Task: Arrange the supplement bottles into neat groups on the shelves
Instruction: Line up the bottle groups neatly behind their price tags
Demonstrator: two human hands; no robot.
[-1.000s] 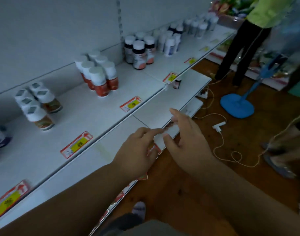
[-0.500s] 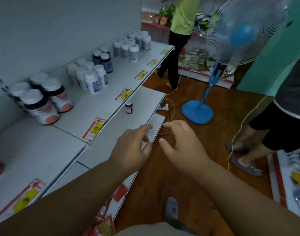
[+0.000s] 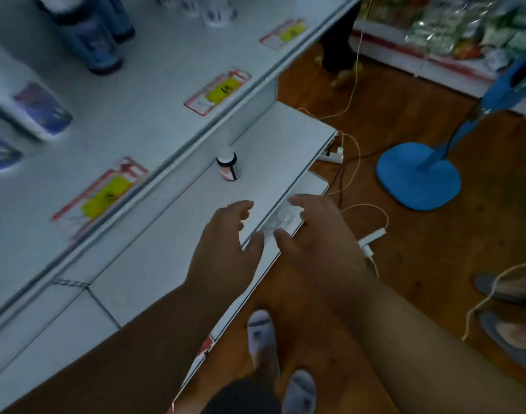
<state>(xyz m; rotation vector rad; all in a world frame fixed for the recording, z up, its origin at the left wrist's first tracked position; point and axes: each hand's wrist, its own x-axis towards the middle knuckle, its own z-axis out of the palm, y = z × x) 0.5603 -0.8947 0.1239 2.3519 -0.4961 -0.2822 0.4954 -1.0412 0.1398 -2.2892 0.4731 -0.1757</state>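
A small dark bottle [image 3: 228,168] with a white cap and a pink label stands alone on the middle white shelf [image 3: 178,234]. My left hand [image 3: 226,243] hovers over that shelf's front edge, fingers spread, holding nothing, a short way in front of the bottle. My right hand [image 3: 315,234] is beside it, open and empty, over the lowest shelf [image 3: 312,186]. On the upper shelf [image 3: 154,94], dark blue bottles [image 3: 91,40] and blurred white bottles [image 3: 32,109] stand at the far left.
Yellow and red price tags [image 3: 217,91] line the upper shelf's edge. A blue fan base [image 3: 417,177] and white cables [image 3: 354,162] lie on the wooden floor at right. Another person's sandalled feet [image 3: 506,309] are at the right edge, a second person's legs [image 3: 336,55] farther back.
The view has swung closer and lower over the shelves, so the lone bottle looks larger. Both hands have stayed open and side by side, and are now nearer the bottle.
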